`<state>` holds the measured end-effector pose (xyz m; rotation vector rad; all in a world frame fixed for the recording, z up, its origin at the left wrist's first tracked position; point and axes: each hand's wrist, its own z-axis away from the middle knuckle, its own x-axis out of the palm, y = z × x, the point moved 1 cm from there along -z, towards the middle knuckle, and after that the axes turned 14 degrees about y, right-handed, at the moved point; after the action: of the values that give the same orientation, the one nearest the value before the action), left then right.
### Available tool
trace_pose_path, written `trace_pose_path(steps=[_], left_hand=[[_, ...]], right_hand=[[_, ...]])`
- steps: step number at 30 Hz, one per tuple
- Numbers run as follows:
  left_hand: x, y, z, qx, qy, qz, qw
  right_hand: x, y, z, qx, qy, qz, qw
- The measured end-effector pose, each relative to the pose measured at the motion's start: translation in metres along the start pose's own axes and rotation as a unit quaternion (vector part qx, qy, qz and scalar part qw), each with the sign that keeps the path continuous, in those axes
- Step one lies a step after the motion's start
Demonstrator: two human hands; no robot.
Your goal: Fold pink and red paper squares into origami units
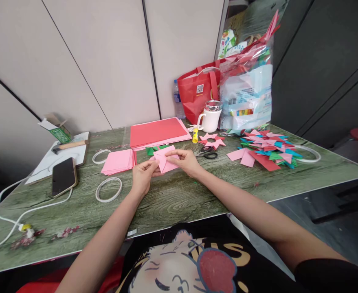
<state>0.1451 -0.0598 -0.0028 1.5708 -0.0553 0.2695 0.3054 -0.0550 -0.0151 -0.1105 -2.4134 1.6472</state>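
A folded pink paper (165, 159) lies on the green wood-grain table (179, 199) near its middle. My left hand (143, 178) pinches its left edge. My right hand (186, 160) presses on its right side with the fingers curled over the fold. A stack of pink paper squares (117, 161) sits just left of my left hand. Behind the folded piece lie a green scrap (150, 151) and a stack of red sheets (157, 132).
Black-handled scissors (207, 153), a yellow glue stick (195, 135) and pink paper stars (212, 140) lie right of my hands. A heap of coloured folded papers (267, 148) is further right. A phone (63, 176), two tape rings (108, 189), a mug (211, 116) and bags (227, 87) stand around.
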Motion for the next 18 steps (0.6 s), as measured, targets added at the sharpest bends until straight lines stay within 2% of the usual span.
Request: trace_pose_path(steps=[5,11,18], left_hand=[[-0.0004,-0.0013,0.0005,0.019,0.016,-0.018,1.0],[0.0009,-0.002,0.002,0.023,0.002,-0.016,1.0],[-0.0001,0.0033,0.0016,0.092,-0.015,0.028,0.995]], right_hand=[[0.0008,0.0017,0.0017,-0.01,0.007,0.001,1.0],[0.0007,0.0016,0.0022,-0.041,0.013,0.024,0.999],[0.0017,-0.007,0.0052,-0.061,0.003,0.077,0.995]])
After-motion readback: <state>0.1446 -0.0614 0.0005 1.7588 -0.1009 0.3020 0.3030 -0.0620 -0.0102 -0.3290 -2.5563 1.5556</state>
